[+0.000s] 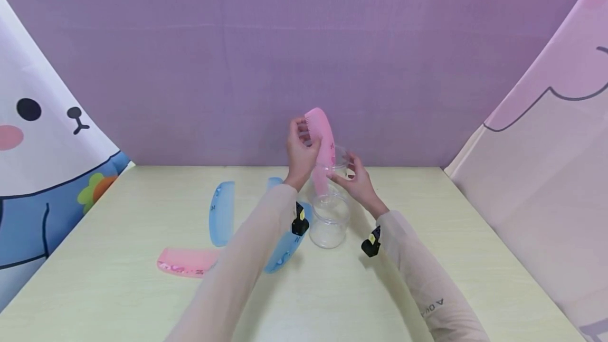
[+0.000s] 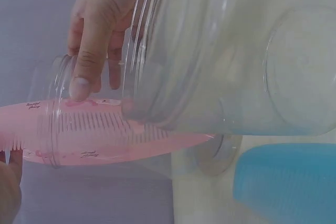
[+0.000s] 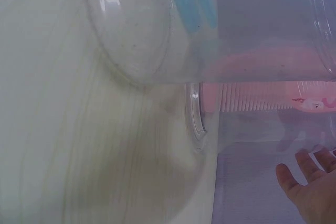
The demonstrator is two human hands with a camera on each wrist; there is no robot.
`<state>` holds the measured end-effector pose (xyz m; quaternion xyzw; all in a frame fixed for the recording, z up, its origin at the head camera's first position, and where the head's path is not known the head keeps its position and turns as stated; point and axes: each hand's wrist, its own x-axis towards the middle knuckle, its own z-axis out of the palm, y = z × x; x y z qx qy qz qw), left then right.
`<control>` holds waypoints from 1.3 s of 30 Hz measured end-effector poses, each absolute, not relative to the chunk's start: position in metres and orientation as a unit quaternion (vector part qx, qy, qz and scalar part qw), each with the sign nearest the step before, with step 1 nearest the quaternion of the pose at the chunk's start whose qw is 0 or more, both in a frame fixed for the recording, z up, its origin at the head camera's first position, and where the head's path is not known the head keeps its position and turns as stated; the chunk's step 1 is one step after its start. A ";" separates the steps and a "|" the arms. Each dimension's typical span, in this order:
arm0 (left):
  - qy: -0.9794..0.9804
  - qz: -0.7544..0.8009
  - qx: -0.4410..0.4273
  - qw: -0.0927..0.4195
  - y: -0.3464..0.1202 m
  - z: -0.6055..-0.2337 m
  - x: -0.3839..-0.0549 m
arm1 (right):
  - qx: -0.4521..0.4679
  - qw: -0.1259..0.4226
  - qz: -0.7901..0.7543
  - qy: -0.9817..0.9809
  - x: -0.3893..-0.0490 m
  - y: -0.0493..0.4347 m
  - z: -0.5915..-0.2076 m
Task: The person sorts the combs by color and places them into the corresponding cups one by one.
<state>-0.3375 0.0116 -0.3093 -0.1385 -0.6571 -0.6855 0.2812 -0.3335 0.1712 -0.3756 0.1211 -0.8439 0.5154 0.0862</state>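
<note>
My left hand (image 1: 303,152) pinches a pink comb (image 1: 322,131) by its toothed side, holding it upright with its lower part inside the rear clear plastic jar (image 1: 341,156). In the left wrist view, pink with teeth and two printed labels shows through the jar wall; whether a second comb is in there I cannot tell. My right hand (image 1: 355,181) grips that jar near its rim, thumb on the near side and fingers on the far side. Directly in front stands another clear jar (image 1: 329,231), partly overlapping the rear one in view.
Left of the jars lie a blue comb (image 1: 221,214), another blue comb (image 1: 285,252) under the left forearm, and a blue piece (image 1: 274,182) half hidden behind it. A pink comb (image 1: 186,263) lies nearer the front. A purple backdrop (image 1: 228,94) rises behind the table.
</note>
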 end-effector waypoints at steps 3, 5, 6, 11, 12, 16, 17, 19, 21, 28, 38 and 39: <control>-0.663 -0.684 -0.131 0.274 0.013 -0.311 -0.340 | 0.121 0.086 0.516 -0.843 -0.334 0.171 -0.375; -0.666 -0.683 -0.127 0.272 0.013 -0.312 -0.340 | 0.120 0.086 0.517 -0.843 -0.333 0.171 -0.375; -0.669 -0.680 -0.125 0.271 0.013 -0.313 -0.340 | 0.119 0.086 0.517 -0.843 -0.333 0.171 -0.375; -0.684 -0.666 -0.130 0.269 0.012 -0.317 -0.341 | 0.119 0.084 0.518 -0.843 -0.333 0.172 -0.375; -0.687 -0.664 -0.130 0.267 0.012 -0.317 -0.341 | 0.120 0.084 0.518 -0.843 -0.333 0.172 -0.374; -0.703 -0.653 -0.126 0.252 0.012 -0.318 -0.342 | 0.118 0.083 0.518 -0.843 -0.334 0.172 -0.374; -0.708 -0.649 -0.125 0.248 0.011 -0.318 -0.342 | 0.119 0.082 0.518 -0.843 -0.334 0.172 -0.374; -0.718 -0.641 -0.125 0.242 0.011 -0.318 -0.341 | 0.119 0.080 0.518 -0.843 -0.334 0.172 -0.374; -0.724 -0.634 -0.127 0.239 0.011 -0.319 -0.342 | 0.119 0.080 0.520 -0.842 -0.334 0.172 -0.374; -0.737 -0.620 -0.131 0.236 0.011 -0.322 -0.345 | 0.117 0.076 0.527 -0.838 -0.332 0.171 -0.373; -0.753 -0.605 -0.128 0.224 0.007 -0.322 -0.348 | 0.125 0.069 0.540 -0.829 -0.322 0.168 -0.362; -0.756 -0.603 -0.128 0.222 0.006 -0.323 -0.348 | 0.123 0.066 0.542 -0.829 -0.322 0.168 -0.361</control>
